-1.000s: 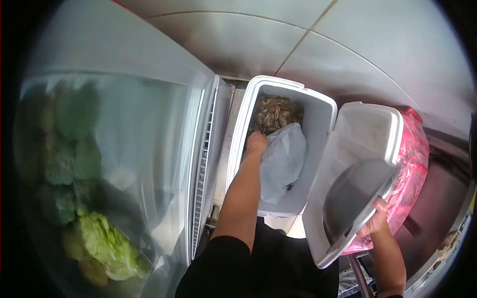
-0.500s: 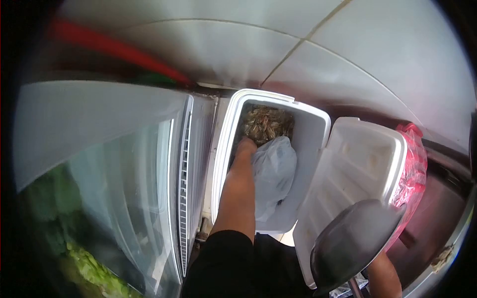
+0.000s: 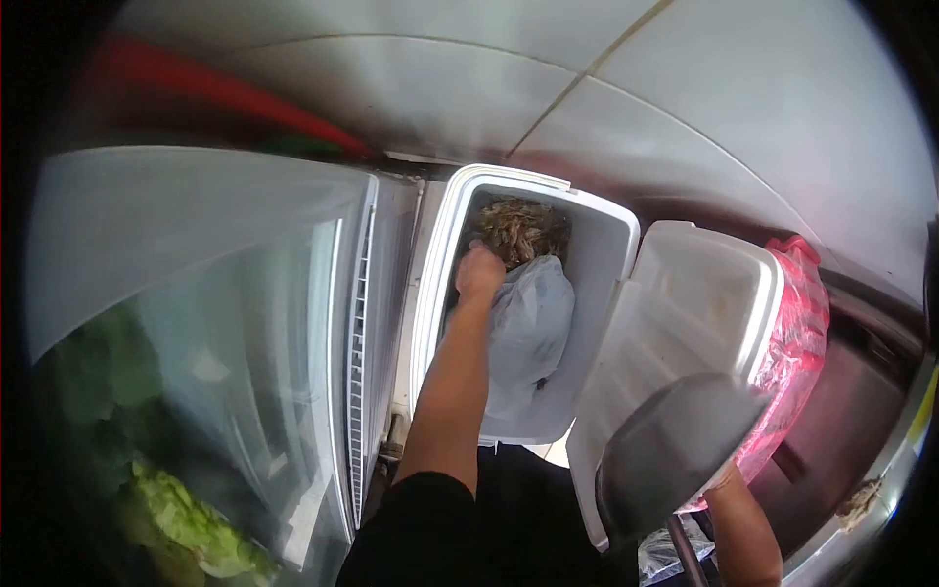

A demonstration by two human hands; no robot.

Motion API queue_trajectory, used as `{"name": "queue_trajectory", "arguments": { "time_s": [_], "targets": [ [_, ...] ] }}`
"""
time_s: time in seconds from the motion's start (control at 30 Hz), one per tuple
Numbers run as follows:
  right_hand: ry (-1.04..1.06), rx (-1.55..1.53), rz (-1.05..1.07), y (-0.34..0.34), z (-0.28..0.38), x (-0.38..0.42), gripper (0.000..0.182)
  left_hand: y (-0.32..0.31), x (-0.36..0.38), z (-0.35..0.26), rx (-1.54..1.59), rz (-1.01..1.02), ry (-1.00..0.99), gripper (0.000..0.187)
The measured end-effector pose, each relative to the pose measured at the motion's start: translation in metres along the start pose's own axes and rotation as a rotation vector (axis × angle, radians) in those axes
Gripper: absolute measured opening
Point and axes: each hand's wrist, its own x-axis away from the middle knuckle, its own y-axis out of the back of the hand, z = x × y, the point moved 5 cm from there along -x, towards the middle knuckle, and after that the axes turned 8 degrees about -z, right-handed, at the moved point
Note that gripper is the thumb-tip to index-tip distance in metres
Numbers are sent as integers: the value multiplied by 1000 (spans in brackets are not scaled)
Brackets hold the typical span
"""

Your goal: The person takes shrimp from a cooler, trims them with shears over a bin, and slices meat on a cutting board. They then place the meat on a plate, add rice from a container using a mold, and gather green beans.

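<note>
A white cooler [image 3: 431,284] stands open, its lid [image 3: 699,293] swung to the right. At its far end lies a pile of brownish shrimp [image 3: 518,227], with a grey plastic bag [image 3: 528,328] in front of it. My left hand [image 3: 479,272] reaches down into the cooler and rests at the edge of the shrimp beside the bag; its fingers curl downward out of sight. My right hand [image 3: 722,479] holds a grey metal bowl [image 3: 675,445] tilted up in front of the lid, and the bowl hides most of that hand.
A glass-doored cabinet [image 3: 245,323] stands at the left with green lettuce [image 3: 186,519] behind the glass. A red plastic bag [image 3: 797,333] sits behind the cooler lid. Large grey tiles [image 3: 685,98] lie beyond the cooler. A steel surface edge runs at the lower right.
The metal bowl has risen and now covers my right hand. My left hand stays in the cooler by the shrimp, shifting slightly. The view has moved left.
</note>
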Motion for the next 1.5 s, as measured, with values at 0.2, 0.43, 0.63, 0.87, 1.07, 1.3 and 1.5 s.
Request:
{"name": "queue_trajectory", "arguments": {
  "time_s": [0.2,0.43,0.63,0.87,1.07,1.3,1.5],
  "targets": [
    [17,-23,-51,1,-3,10,49,64,84,-21,912,-122,-228,44],
    [70,-53,-109,0,7,-11,47,73,110,-13,1043,-136,-233,39],
    [-105,-66,21,-2,-5,7,50,63,112,2,1084,-254,-259,35],
    [16,-19,-21,-3,6,-7,48,38,92,8,-11,-202,-256,36],
    [120,33,59,0,22,-27,51,-2,36,5,13,-124,-272,39],
    [51,21,62,-6,11,-19,52,-50,-43,12,101,-97,-158,60],
    [17,20,78,-11,2,-16,52,-80,-97,12,23,-47,-313,72]
  ]
}}
